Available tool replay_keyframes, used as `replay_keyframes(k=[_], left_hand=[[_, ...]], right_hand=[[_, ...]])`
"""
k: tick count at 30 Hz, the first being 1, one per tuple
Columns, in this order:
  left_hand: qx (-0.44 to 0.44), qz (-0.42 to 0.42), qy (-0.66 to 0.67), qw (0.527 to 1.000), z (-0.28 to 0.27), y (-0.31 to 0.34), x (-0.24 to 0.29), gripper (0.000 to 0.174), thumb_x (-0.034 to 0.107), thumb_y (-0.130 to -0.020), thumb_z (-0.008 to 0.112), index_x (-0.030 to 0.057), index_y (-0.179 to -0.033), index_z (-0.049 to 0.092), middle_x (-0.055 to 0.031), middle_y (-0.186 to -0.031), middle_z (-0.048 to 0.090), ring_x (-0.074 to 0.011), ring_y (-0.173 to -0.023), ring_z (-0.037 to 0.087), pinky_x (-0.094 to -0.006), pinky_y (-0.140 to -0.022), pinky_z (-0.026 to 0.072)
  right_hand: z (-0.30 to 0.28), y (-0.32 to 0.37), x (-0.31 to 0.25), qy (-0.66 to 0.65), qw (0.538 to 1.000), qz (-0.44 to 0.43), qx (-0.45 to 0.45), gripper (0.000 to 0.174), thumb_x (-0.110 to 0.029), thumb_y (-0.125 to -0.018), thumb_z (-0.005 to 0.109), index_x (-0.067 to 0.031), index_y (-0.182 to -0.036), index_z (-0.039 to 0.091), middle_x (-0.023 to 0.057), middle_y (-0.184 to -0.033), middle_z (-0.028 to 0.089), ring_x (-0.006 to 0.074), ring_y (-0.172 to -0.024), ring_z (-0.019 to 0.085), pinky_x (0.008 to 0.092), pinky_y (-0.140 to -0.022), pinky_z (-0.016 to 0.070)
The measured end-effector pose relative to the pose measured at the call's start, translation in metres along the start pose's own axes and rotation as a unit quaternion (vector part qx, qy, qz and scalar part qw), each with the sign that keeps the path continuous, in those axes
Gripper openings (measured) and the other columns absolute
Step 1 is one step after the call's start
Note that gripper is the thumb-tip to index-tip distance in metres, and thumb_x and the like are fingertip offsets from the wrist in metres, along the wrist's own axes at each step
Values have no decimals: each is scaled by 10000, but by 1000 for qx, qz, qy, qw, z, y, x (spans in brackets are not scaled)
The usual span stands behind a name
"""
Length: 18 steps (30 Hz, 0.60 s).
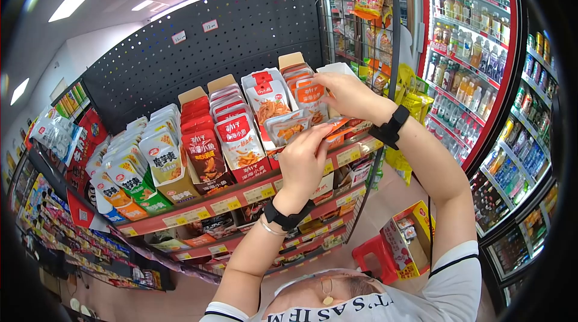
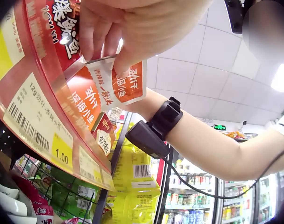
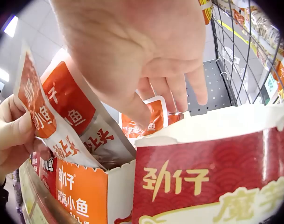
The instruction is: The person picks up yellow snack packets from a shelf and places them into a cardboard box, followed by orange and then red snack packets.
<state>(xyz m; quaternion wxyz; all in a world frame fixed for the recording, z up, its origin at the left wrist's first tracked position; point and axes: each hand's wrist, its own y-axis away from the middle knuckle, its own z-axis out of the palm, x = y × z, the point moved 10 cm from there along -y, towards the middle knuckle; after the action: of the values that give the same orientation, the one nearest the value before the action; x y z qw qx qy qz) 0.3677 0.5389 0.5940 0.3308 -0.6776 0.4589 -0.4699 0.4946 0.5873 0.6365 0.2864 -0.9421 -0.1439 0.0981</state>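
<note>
My left hand (image 1: 304, 162) pinches an orange-and-white packet of small dried fish (image 2: 132, 88) at the front of the shelf. In the right wrist view that packet (image 3: 37, 102) leans outward over the orange display box (image 3: 81, 191), beside another upright packet (image 3: 69, 93). My right hand (image 1: 349, 96) reaches over the same box from the right. Its thumb lies in front of a fish packet (image 3: 153, 116) farther back, with fingertips behind the top edge, pinching it. White packets with a clear window (image 1: 289, 126) sit just left of the hands.
Open boxes of red packets (image 1: 201, 153) and white packets (image 1: 162, 156) line the shelf leftward. A dark red box (image 3: 212, 172) stands directly right of the orange one. Price tags run along the shelf edge (image 1: 226, 204). A wire rack (image 3: 244, 46) closes the right end; a red stool (image 1: 376, 259) stands below.
</note>
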Motion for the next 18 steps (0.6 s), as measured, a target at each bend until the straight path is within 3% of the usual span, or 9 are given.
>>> replay_keyframes(k=[2,5,9,11,15,17,18], left_hand=[[1,3,-2,1000,1,0,-1,268,-24,-740,621,77,-985,657,-93,-972,661,-256,-855,641,-316,-713,516],[1,7,-3,1000,0,0,1,263,-10,-736,631,74,-985,656,-93,-972,661,-257,-856,639,-319,-712,515],[-3,1,2,1000,-1,0,4,249,20,-743,638,71,-987,654,-94,-979,659,-259,-860,638,-319,-717,511],[0,5,6,1000,-1,0,6,243,21,-747,633,72,-983,658,-92,-974,661,-258,-857,639,-314,-720,510],[9,4,10,1000,0,2,2,251,-11,-758,609,65,-990,668,-98,-1001,650,-246,-876,638,-305,-732,506],[19,-5,31,999,2,4,-2,264,-29,-761,599,61,-999,669,-110,-1030,633,-241,-893,634,-308,-740,505],[30,-15,50,998,1,6,-4,277,-48,-765,589,57,-1008,670,-121,-1058,617,-235,-910,630,-311,-749,503]], right_hand=[[-7,1,-7,35,997,-53,40,426,-60,-722,684,-24,-1116,528,147,-1042,585,335,-1008,544,388,-864,441],[-24,2,-13,15,991,-52,122,459,-78,-679,729,-37,-1097,543,118,-962,574,315,-950,541,369,-840,438],[-24,4,-11,26,991,-60,115,383,-105,-653,761,-33,-990,593,99,-880,562,280,-860,551,351,-779,452],[-13,6,-3,-64,996,-22,53,255,-108,-671,756,-15,-868,625,96,-844,587,252,-793,572,332,-721,466],[-16,12,2,-109,993,33,42,214,-170,-703,728,-3,-799,632,130,-800,614,296,-732,593,352,-656,469],[-46,20,0,-113,979,17,169,167,-154,-750,694,-9,-809,635,119,-767,608,265,-691,594,331,-617,465],[-51,23,-2,-112,979,20,170,167,-154,-750,694,-9,-809,635,119,-767,608,265,-691,594,331,-617,465]])
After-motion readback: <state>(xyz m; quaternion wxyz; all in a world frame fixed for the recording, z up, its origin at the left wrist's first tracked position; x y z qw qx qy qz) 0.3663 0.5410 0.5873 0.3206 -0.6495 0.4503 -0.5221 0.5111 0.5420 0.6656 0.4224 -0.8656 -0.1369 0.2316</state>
